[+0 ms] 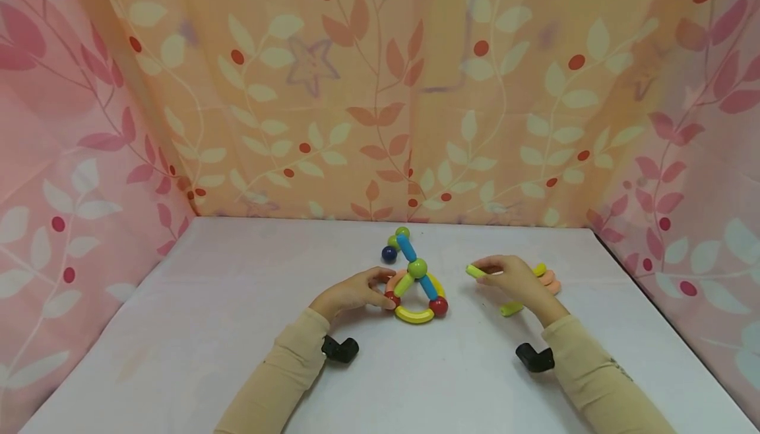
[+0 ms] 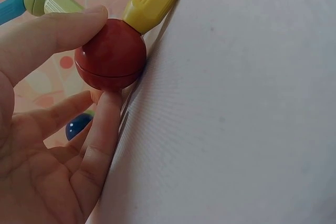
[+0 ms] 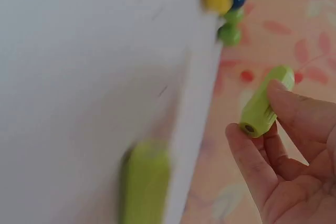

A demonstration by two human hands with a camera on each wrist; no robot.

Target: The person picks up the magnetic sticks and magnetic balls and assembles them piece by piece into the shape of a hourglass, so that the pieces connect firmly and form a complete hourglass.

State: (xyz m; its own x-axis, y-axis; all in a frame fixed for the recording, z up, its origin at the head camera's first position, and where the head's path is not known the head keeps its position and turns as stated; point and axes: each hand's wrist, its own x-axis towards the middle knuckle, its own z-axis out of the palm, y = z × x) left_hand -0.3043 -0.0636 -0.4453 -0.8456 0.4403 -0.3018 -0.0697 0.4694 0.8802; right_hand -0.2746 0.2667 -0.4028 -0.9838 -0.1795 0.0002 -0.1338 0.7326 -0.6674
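Note:
A magnetic stick-and-ball structure stands mid-table, with a ring of curved yellow rods (image 1: 415, 316) and a pinkish-orange one between red balls. A green rod (image 1: 404, 285) and a blue rod (image 1: 429, 287) rise from it to a green ball (image 1: 417, 268), from which another blue rod (image 1: 406, 247) sticks up. My left hand (image 1: 355, 292) pinches the left red ball (image 2: 111, 54) between thumb and finger. Off to the right, above the table, my right hand (image 1: 512, 279) holds a short green rod (image 3: 266, 101) between thumb and fingers.
Behind the structure lie a dark blue ball (image 1: 388, 254) and green balls (image 1: 402, 231). Near my right forearm are a loose green rod (image 1: 511, 309), a yellow piece (image 1: 539, 269) and pinkish-orange curved pieces (image 1: 553, 285). Patterned curtains (image 1: 380, 91) enclose the white table (image 1: 237, 256).

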